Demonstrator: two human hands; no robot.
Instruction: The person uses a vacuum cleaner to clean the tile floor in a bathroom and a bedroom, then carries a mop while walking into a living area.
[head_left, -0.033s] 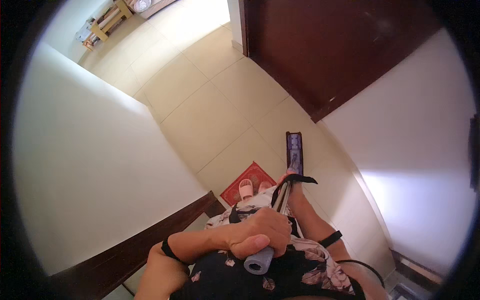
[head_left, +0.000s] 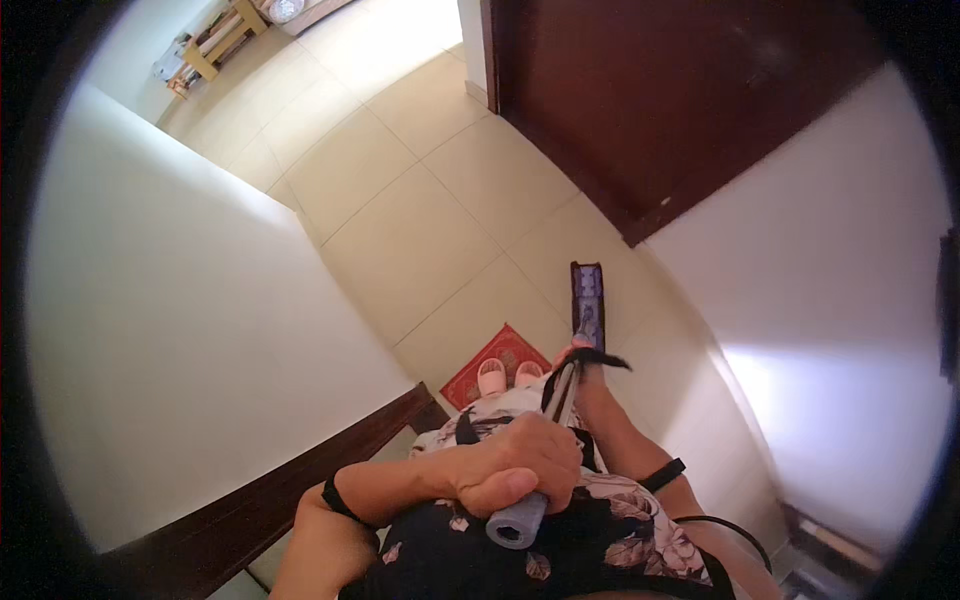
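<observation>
A flat mop slants away from my body, its purple head point(head_left: 588, 290) with dark edges lying on the tiled floor. Near my waist, my left hand point(head_left: 525, 462) is closed around the grey foam grip point(head_left: 517, 525) at the top of the mop's handle. Farther down the pole point(head_left: 563, 392), my right hand point(head_left: 583, 365) is wrapped round it, partly hidden by a black strap point(head_left: 600, 357). The fingertips of that hand show just above the mop head.
Pink slippers point(head_left: 491, 377) on my feet stand on a red mat point(head_left: 503, 345). A white wall point(head_left: 200, 300) with a dark wooden rail point(head_left: 270, 470) runs along the left. A dark brown door point(head_left: 680, 100) and another white wall point(head_left: 830, 270) flank the right. Wooden furniture point(head_left: 228, 40) stands far left.
The mop head has shifted very slightly to the left. Both hands keep their hold, and more of my right slipper shows.
</observation>
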